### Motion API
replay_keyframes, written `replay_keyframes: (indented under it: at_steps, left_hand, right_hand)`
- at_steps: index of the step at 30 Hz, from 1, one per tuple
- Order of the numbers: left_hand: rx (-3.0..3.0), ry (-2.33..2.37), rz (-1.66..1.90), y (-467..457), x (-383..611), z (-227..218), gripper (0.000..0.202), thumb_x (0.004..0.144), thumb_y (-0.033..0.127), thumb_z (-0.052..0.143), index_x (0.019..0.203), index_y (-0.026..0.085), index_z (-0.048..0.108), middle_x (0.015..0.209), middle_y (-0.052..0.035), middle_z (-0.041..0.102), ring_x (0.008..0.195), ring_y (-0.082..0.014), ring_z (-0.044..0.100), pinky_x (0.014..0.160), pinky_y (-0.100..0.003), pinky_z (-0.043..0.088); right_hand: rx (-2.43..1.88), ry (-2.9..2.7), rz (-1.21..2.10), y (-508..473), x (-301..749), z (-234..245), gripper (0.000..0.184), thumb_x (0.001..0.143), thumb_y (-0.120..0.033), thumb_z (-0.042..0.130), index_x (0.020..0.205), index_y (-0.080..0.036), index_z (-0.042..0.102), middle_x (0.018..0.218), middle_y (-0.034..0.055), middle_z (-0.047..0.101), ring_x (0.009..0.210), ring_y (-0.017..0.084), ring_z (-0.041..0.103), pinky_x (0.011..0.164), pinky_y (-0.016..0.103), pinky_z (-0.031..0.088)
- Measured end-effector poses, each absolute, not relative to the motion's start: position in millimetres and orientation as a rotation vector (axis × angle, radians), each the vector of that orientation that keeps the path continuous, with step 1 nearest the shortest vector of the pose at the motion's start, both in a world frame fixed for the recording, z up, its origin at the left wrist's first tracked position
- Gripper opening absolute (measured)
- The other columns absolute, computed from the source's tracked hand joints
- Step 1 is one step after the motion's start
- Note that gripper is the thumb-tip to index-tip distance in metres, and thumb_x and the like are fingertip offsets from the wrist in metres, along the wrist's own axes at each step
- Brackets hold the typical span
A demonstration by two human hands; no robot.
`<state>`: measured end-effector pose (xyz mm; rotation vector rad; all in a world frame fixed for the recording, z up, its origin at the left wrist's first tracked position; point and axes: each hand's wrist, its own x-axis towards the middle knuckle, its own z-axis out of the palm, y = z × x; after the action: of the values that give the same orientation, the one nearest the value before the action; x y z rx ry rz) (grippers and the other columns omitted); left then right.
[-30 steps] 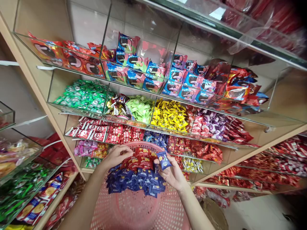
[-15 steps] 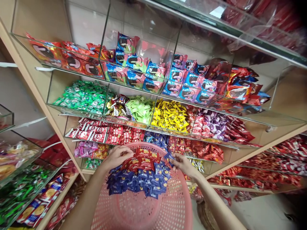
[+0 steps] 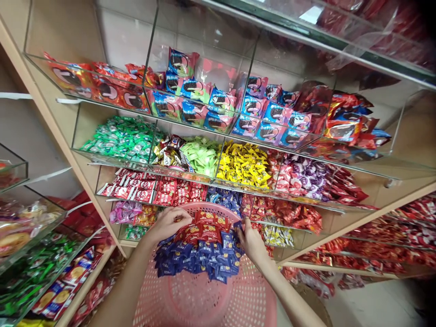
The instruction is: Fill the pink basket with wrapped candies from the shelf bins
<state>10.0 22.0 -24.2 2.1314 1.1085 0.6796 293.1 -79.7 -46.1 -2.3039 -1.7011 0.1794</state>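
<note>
A pink plastic basket [image 3: 204,309] full of holes is in front of me, its far rim against the lower shelves. Small blue snack packets [image 3: 185,256] are heaped in it, with red packets [image 3: 207,232] lined up behind them. At the basket's right side, my right hand [image 3: 252,240] pinches a blue packet [image 3: 238,225], mostly covered by the fingers. My left hand [image 3: 170,223] is over the left side beside the red packets, its fingers curled together. What those fingers hold, if anything, is hidden.
Clear-fronted shelves hold green candies [image 3: 119,138], yellow packets [image 3: 243,165], purple-and-white candies [image 3: 304,175] and wrapped cakes [image 3: 194,111]. A shelf bin of blue packets [image 3: 225,197] lies just beyond the basket rim. Wooden side panels [image 3: 61,122] frame the shelves.
My right hand has moved slightly left and down with the blue packet, toward the heap in the basket. My left hand stays almost where it was. The view has shifted slightly.
</note>
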Motion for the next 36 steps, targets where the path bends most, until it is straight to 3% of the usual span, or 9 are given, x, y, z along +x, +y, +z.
replay_keyframes:
  at_steps: [12, 20, 26, 30, 36]
  left_hand:
    - [2.170, 1.174, 0.629, 18, 11, -19, 0.033, 0.078, 0.056, 0.045, 0.084, 0.034, 0.069, 0.100, 0.0056, 0.068, 0.101, -0.0215, 0.054, 0.095, -0.037, 0.032]
    - [2.148, 1.170, 0.660, 20, 11, -26, 0.034, 0.076, 0.056, 0.047, 0.082, 0.032, 0.069, 0.098, 0.0040, 0.068, 0.102, -0.0216, 0.051, 0.098, -0.038, 0.032]
    - [2.146, 1.171, 0.668, 20, 12, -28, 0.033, 0.077, 0.055, 0.048, 0.083, 0.031, 0.069, 0.098, 0.0036, 0.068, 0.100, -0.0204, 0.052, 0.097, -0.036, 0.033]
    - [2.145, 1.188, 0.661, 17, 13, -24, 0.032, 0.077, 0.054, 0.047, 0.082, 0.031, 0.069, 0.099, 0.0036, 0.068, 0.101, -0.0207, 0.053, 0.096, -0.036, 0.034]
    - [2.139, 1.188, 0.664, 16, 13, -20, 0.029, 0.078, 0.051, 0.049, 0.083, 0.030, 0.069, 0.100, 0.0028, 0.067, 0.100, -0.0202, 0.053, 0.095, -0.036, 0.034]
  right_hand:
    - [-2.468, -1.886, -0.097, -79, 282, -57, 0.030, 0.094, -0.038, 0.024, 0.102, -0.016, 0.043, 0.076, 0.0128, 0.065, 0.068, 0.024, 0.066, 0.053, 0.027, 0.041]
    - [-2.499, -1.794, -0.353, -64, 290, -26, 0.051, 0.089, -0.055, 0.026, 0.108, -0.012, 0.047, 0.064, 0.0127, 0.064, 0.063, 0.024, 0.065, 0.055, 0.027, 0.041]
    - [-2.249, -1.970, -0.127, 2, 291, -14, 0.042, 0.095, -0.042, 0.020, 0.118, -0.015, 0.043, 0.080, 0.0145, 0.067, 0.075, 0.024, 0.065, 0.065, 0.030, 0.042]
    - [-2.174, -2.067, -0.014, 50, 284, -24, 0.035, 0.094, -0.030, 0.028, 0.119, -0.015, 0.047, 0.103, 0.0153, 0.064, 0.093, 0.023, 0.062, 0.077, 0.029, 0.041]
    - [-2.206, -2.002, 0.030, 103, 276, -38, 0.042, 0.092, -0.031, 0.033, 0.129, -0.016, 0.045, 0.122, 0.0120, 0.056, 0.111, 0.024, 0.053, 0.094, 0.030, 0.034]
